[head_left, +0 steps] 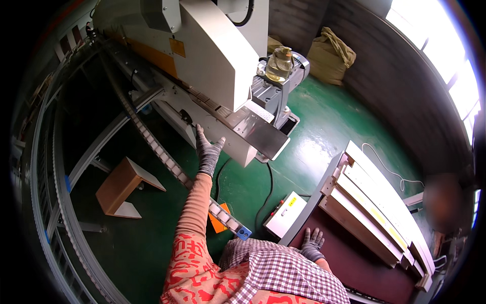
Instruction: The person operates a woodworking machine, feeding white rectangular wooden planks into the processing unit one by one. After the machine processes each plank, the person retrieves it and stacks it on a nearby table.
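Note:
My left hand (208, 152), in a grey striped glove, reaches forward with thumb and fingers apart and nothing in it. Its fingertips are at the lower side of a large white machine (217, 53), close to a small black knob (186, 117); I cannot tell whether they touch. To the right of that hand, a metal plate (260, 133) juts from the machine's end. My right hand (312, 244), also gloved, lies flat with fingers spread on a dark red tabletop (349, 243). Stacked white boards (374, 197) rest on that table beyond it.
A roller rail (164, 157) runs beneath my left arm to a blue end cap (244, 233). A white control box (285, 214) stands between me and the table. Black cables (270, 187) trail over the green floor. An angled brown panel piece (124, 187) lies left, and a sack (329, 58) sits behind.

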Tool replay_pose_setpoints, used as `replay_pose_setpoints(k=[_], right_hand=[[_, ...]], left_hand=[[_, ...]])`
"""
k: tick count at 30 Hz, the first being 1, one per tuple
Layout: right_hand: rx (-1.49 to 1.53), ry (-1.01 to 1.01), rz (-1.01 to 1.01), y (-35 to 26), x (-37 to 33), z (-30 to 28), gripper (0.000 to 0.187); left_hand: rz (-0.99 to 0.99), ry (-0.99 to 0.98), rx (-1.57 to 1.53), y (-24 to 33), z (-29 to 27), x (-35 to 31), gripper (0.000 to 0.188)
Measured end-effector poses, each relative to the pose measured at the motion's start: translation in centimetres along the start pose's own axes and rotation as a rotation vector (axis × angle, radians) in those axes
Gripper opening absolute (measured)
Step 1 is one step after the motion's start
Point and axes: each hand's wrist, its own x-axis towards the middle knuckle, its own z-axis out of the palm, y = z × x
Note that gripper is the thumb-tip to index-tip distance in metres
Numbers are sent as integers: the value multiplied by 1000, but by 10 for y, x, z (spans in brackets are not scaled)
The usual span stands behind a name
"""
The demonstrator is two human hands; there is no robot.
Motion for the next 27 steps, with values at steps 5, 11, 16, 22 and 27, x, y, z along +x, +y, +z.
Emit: replay_pose_setpoints(k=[5,11,16,22,27], right_hand=[[12,-45,-11,-7,-11,-13,126],[22,-38,-7,-7,-10,-11,128],[21,-19,5,-6,-9,-8,128],[24,-33,24,-9,-10,-14,128],[11,-8,19,-5,-8,-7,130]], left_hand=[[-23,-8,70,-8,14,19,114],[44,18,168,-4,28,48,124],[46,-30,200,-6,37,75,131],[110,-119,371,-42,62,107,134],[54,-205,234,-61,106,91,135]])
